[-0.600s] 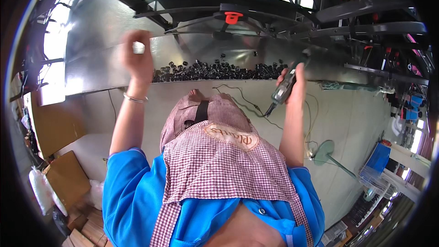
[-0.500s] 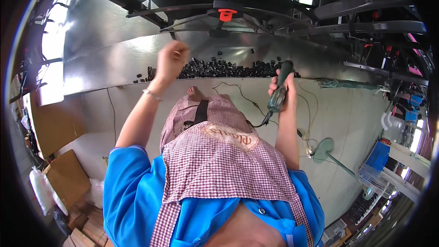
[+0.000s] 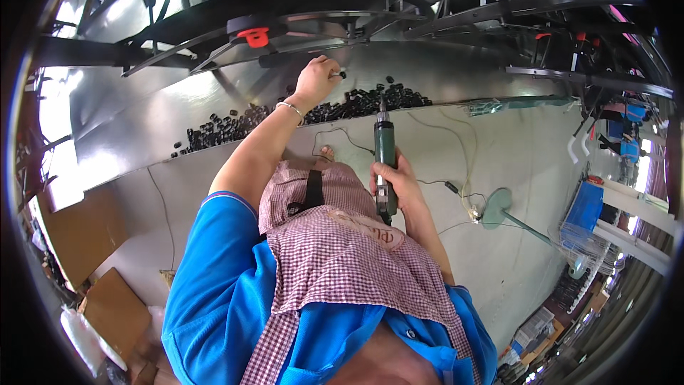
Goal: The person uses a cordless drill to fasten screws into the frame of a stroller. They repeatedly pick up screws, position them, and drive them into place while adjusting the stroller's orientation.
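Note:
My right hand (image 3: pixel 401 184) is wrapped round a dark green electric screwdriver (image 3: pixel 385 146), its bit pointing away from me toward the metal worktop (image 3: pixel 171 96). My left hand (image 3: pixel 316 84) is over the worktop, thumb and fingers pinched on a small black piece (image 3: pixel 343 75) that sticks out on their right. Below and beside this hand lies a long heap of small black plastic pieces (image 3: pixel 365 102) along the worktop's near edge. Just beyond my left hand stands a black metal frame (image 3: pixel 306 21) with a red clip (image 3: pixel 253 36) on it.
More black frames (image 3: pixel 527 11) reach across the far right. Cords run over the floor below the worktop, near a green round-based stand (image 3: pixel 496 208). Cardboard (image 3: pixel 84 232) leans at the left. A blue bin (image 3: pixel 581 207) and a wire basket (image 3: pixel 588 248) are at the right.
My left hand has moved right, over the heap, and now pinches a small black piece. The screwdriver has come nearer and left, its bit now showing. My view has shifted.

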`<state>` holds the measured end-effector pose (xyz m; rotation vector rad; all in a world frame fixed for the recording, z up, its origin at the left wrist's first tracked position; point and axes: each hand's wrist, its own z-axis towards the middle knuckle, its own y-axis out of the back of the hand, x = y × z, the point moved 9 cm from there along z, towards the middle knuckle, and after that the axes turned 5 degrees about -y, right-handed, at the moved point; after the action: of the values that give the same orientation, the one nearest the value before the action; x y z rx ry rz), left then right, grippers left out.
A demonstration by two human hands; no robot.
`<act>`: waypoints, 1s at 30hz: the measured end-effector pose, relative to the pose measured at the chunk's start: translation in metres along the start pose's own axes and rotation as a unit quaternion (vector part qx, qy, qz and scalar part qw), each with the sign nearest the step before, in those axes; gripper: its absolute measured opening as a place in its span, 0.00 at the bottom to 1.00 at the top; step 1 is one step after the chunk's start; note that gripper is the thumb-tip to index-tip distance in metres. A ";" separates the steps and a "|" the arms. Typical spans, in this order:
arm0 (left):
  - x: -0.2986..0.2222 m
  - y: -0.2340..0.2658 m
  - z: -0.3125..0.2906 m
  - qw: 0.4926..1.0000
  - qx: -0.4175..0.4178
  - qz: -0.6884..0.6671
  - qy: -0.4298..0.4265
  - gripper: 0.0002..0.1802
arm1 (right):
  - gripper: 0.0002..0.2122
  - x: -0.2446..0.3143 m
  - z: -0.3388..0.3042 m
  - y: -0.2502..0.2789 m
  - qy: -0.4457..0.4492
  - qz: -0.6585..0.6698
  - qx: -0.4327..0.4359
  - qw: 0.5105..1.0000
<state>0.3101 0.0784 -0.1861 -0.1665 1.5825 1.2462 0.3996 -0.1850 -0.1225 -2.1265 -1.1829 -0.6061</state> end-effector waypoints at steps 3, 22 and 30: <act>0.004 -0.023 0.013 0.995 0.002 0.101 0.020 0.06 | 0.32 0.009 -0.010 0.001 0.017 -0.040 -0.009 0.999; -0.078 0.074 -0.059 0.721 0.087 -0.673 0.141 0.03 | 0.51 0.063 -0.023 -0.067 0.151 -0.337 0.135 0.920; -0.094 0.131 -0.071 0.784 0.040 -0.611 0.097 0.03 | 0.47 0.069 -0.036 -0.101 0.017 -0.222 0.274 0.936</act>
<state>0.2205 0.0391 -0.0399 -1.1008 1.2368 0.1159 0.3425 -0.1299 -0.0225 -1.3850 -1.6072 -0.4283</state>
